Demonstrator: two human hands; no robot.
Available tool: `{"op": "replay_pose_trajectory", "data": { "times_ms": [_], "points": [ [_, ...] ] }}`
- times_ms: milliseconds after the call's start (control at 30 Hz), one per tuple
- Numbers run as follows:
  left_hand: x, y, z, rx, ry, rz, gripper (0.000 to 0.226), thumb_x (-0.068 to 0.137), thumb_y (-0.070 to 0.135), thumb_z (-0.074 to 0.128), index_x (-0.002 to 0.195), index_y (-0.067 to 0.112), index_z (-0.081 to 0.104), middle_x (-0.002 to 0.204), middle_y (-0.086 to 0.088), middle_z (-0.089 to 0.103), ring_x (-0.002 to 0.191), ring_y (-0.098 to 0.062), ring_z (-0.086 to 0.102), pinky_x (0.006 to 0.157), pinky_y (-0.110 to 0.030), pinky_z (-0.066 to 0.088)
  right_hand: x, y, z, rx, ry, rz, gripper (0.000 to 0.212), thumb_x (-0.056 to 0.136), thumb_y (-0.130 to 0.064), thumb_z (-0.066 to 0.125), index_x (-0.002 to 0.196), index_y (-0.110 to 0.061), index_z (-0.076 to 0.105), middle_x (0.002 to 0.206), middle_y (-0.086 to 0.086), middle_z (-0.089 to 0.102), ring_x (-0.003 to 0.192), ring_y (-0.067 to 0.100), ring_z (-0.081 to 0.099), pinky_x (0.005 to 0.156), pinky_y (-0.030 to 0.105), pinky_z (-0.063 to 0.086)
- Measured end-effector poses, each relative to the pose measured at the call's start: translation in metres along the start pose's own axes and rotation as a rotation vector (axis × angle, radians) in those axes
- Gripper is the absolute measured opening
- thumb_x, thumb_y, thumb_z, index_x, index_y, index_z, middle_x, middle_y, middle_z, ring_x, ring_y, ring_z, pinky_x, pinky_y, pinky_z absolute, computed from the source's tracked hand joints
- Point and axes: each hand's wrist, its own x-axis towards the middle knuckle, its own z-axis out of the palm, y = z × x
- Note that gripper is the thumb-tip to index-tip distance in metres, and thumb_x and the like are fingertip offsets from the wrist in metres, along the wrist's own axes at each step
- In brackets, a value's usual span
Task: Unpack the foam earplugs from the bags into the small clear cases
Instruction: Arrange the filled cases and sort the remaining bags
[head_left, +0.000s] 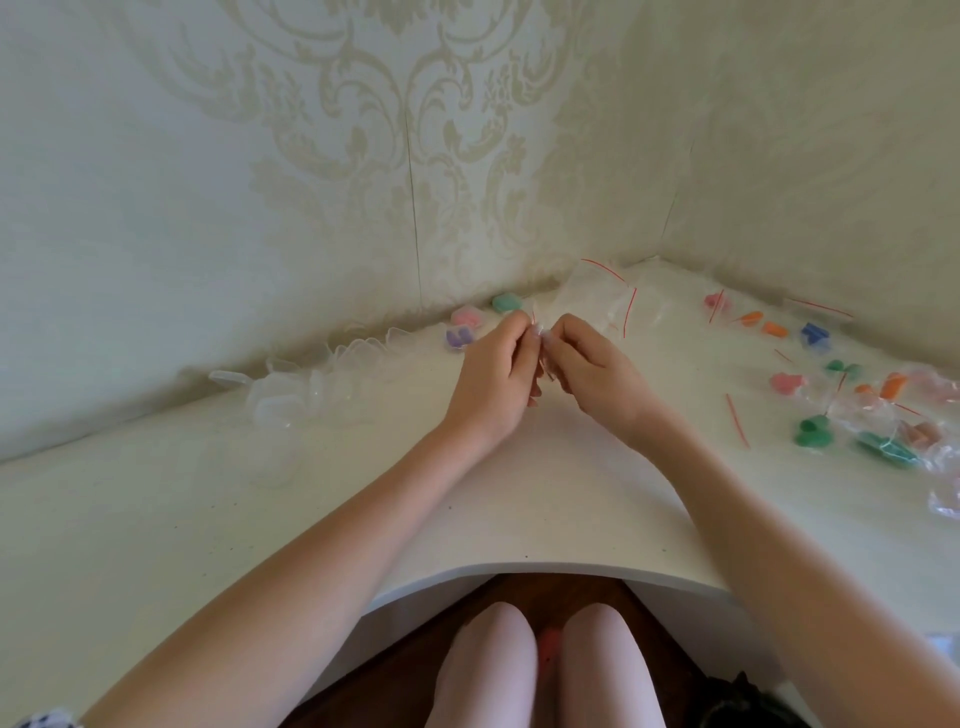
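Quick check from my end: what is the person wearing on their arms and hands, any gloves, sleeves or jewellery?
Nothing shows on either: the left hand and right hand are bare, without gloves, rings, watch or bracelets. Both forearms are uncovered up to the frame's edge; no sleeve shows.

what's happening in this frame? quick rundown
A person at a white corner desk pinches a small clear bag between the left hand and right hand, apparently opening it. Empty clear cases sit piled to the left, a few filled cases lie by the wall, and bagged earplugs are scattered on the right.
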Motion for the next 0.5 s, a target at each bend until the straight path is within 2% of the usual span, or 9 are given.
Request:
{"op": "replay_pose_trajectory", "data": {
  "times_ms": [133, 233, 267, 333, 400, 467, 500],
  "points": [
    [-0.002, 0.003, 0.0, 0.072, -0.025, 0.031, 0.026, 0.101, 0.013, 0.039, 0.078, 0.001, 0.046, 0.058, 0.008, 0.051, 0.045, 0.002, 0.049, 0.048, -0.015, 0.035, -0.005, -0.003, 0.008, -0.173, 0.083, -0.114, 0.032, 0.097, -0.007, 0.037, 0.065, -0.014, 0.036, 0.058, -0.007, 0.044, 0.05, 0.0, 0.042, 0.049, 0.011, 0.032],
    [-0.004, 0.003, -0.001, 0.121, 0.009, 0.05, 0.023, 0.098, 0.006, 0.043, 0.075, 0.002, 0.044, 0.053, 0.012, 0.044, 0.047, 0.011, 0.049, 0.047, -0.01, 0.029, 0.002, 0.006, 0.007, -0.222, 0.284, -0.159, 0.036, 0.094, -0.008, 0.039, 0.064, -0.022, 0.027, 0.053, -0.01, 0.036, 0.048, 0.006, 0.037, 0.046, 0.019, 0.027],
    [-0.005, 0.002, -0.001, 0.135, 0.015, 0.059, 0.023, 0.096, 0.005, 0.045, 0.074, 0.002, 0.043, 0.052, 0.011, 0.041, 0.046, 0.009, 0.047, 0.047, -0.012, 0.028, 0.005, 0.009, 0.005, -0.241, 0.348, -0.162, 0.035, 0.094, -0.01, 0.039, 0.065, -0.022, 0.025, 0.053, -0.009, 0.031, 0.049, 0.009, 0.03, 0.048, 0.025, 0.025],
    [-0.006, 0.0, -0.003, 0.17, 0.034, 0.07, 0.025, 0.095, 0.006, 0.047, 0.071, 0.006, 0.041, 0.048, 0.008, 0.039, 0.043, -0.004, 0.042, 0.047, -0.024, 0.03, 0.008, 0.015, 0.0, -0.321, 0.374, -0.177, 0.028, 0.095, -0.013, 0.039, 0.071, -0.018, 0.026, 0.055, -0.005, 0.029, 0.053, 0.017, 0.025, 0.05, 0.031, 0.023],
    [-0.004, -0.003, -0.003, 0.177, 0.074, 0.049, 0.029, 0.095, 0.01, 0.046, 0.066, 0.011, 0.04, 0.044, 0.007, 0.043, 0.043, -0.01, 0.042, 0.05, -0.033, 0.036, 0.007, 0.018, -0.003, -0.39, 0.341, -0.239, 0.02, 0.095, -0.012, 0.044, 0.08, -0.014, 0.031, 0.062, -0.003, 0.038, 0.055, 0.02, 0.033, 0.051, 0.034, 0.029],
    [-0.002, -0.003, -0.004, 0.163, 0.113, 0.007, 0.034, 0.096, 0.013, 0.046, 0.062, 0.015, 0.04, 0.044, 0.008, 0.045, 0.045, -0.018, 0.048, 0.052, -0.04, 0.041, 0.005, 0.016, -0.003, -0.436, 0.312, -0.335, 0.01, 0.09, -0.005, 0.047, 0.087, -0.013, 0.042, 0.08, -0.001, 0.05, 0.064, 0.022, 0.045, 0.054, 0.035, 0.039],
    [-0.002, -0.002, -0.004, 0.162, 0.126, -0.005, 0.035, 0.096, 0.015, 0.045, 0.061, 0.015, 0.04, 0.046, 0.006, 0.047, 0.046, -0.021, 0.049, 0.052, -0.042, 0.043, 0.003, 0.014, -0.002, -0.507, 0.305, -0.396, 0.012, 0.086, -0.002, 0.047, 0.09, -0.013, 0.049, 0.092, 0.0, 0.053, 0.069, 0.021, 0.048, 0.053, 0.034, 0.041]
  ]
}}
